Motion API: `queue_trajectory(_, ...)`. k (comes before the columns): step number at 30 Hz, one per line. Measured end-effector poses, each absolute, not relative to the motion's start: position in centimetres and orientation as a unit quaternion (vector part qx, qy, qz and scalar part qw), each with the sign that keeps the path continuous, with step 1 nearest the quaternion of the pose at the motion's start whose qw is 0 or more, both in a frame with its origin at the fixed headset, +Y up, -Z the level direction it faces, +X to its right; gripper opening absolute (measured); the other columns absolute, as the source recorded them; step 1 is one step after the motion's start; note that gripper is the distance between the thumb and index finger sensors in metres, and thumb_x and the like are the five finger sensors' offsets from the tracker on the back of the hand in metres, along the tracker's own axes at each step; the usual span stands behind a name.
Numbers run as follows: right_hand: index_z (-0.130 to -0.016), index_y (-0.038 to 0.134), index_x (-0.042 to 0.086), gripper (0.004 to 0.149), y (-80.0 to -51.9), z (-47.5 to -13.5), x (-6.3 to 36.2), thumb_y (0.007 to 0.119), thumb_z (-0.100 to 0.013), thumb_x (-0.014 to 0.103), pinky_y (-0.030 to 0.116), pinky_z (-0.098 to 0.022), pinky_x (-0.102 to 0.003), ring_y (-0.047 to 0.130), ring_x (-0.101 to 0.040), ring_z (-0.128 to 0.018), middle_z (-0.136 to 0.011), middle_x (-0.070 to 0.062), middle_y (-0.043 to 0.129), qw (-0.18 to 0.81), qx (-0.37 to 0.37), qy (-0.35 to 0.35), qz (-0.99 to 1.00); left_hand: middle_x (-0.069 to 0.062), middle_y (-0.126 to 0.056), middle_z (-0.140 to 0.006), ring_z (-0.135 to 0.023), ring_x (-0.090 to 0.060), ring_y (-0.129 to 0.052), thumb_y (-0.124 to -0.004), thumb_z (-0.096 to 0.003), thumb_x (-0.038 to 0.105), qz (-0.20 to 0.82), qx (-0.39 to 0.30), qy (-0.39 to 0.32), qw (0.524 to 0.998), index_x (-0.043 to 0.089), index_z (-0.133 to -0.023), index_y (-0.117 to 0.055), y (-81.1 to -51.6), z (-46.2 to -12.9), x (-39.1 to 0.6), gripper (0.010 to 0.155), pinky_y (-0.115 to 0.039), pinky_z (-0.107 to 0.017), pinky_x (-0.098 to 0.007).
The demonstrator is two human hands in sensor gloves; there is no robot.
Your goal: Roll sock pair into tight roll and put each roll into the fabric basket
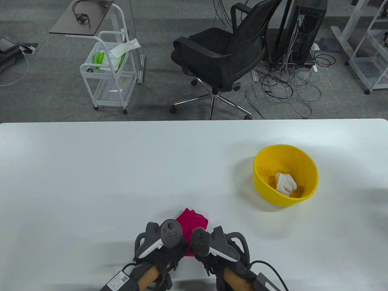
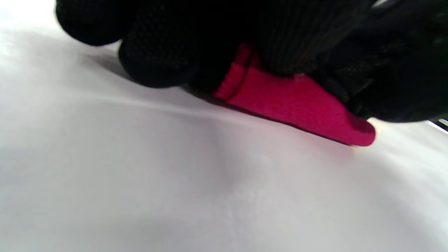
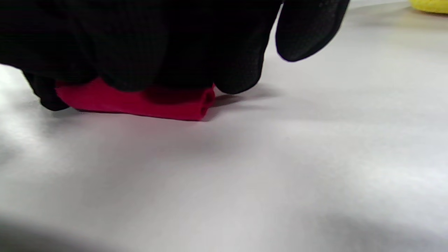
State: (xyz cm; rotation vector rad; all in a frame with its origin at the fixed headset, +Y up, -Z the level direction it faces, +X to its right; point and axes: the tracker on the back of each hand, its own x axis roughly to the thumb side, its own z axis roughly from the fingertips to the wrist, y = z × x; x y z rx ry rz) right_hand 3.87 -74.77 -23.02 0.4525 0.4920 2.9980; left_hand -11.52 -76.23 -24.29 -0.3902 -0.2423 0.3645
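Your fingers [image 3: 238,70] are clenching the pink sock roll [image 3: 140,101] near the white table's [image 1: 91,169] near edge; the yellow basket [image 1: 309,182] is sitting far right.

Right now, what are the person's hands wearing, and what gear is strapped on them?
The left hand and the right hand both wear black knit sensor gloves. Each back carries a dark grey and white tracker with round buttons and a ring. Black cables run down both forearms, with a labelled module on the left.

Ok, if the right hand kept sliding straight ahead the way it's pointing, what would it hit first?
The red sock under the right hand; beyond it, bare table as far as the view shows. The yellow basket sits off to the right.
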Motion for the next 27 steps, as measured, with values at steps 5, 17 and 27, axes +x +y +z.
queue_trajectory(5,-0.082,0.082,0.038,0.048,-75.2,-23.2,3.9,0.092,-0.036,0.044,0.070,-0.065,-0.053,0.090,-0.018,-0.084,-0.090,0.013,0.087,0.030,0.136,0.163,0.977,-0.006,-0.097,-0.069,-0.052,-0.027,-0.097,-0.083,-0.0377,0.039,0.188,-0.182,-0.105,0.960,0.023,-0.077,-0.095,-75.5,-24.2,-11.9,0.044,-0.075,-0.048,-0.049)
queue_trajectory(17,-0.084,0.083,0.034,0.045,-75.4,-23.3,3.3,0.086,-0.040,0.043,0.070,-0.065,-0.053,0.090,-0.018,-0.080,-0.088,0.009,0.088,0.022,0.122,0.148,0.981,-0.004,-0.096,-0.075,-0.056,-0.025,-0.098,-0.089,-0.0336,0.046,0.148,-0.171,-0.135,0.965,0.027,-0.077,-0.096,-75.0,-23.9,-11.9,0.048,-0.076,-0.049,-0.048)
queue_trajectory(27,-0.082,0.085,0.035,0.042,-75.2,-23.8,3.6,0.084,-0.041,0.042,0.071,-0.065,-0.052,0.093,-0.016,-0.077,-0.085,0.009,0.091,0.036,0.107,0.155,0.981,-0.002,-0.098,-0.071,-0.052,-0.023,-0.099,-0.090,-0.0337,0.043,0.122,-0.153,-0.147,0.970,0.027,-0.076,-0.095,-75.8,-24.2,-11.4,0.045,-0.077,-0.047,-0.047)
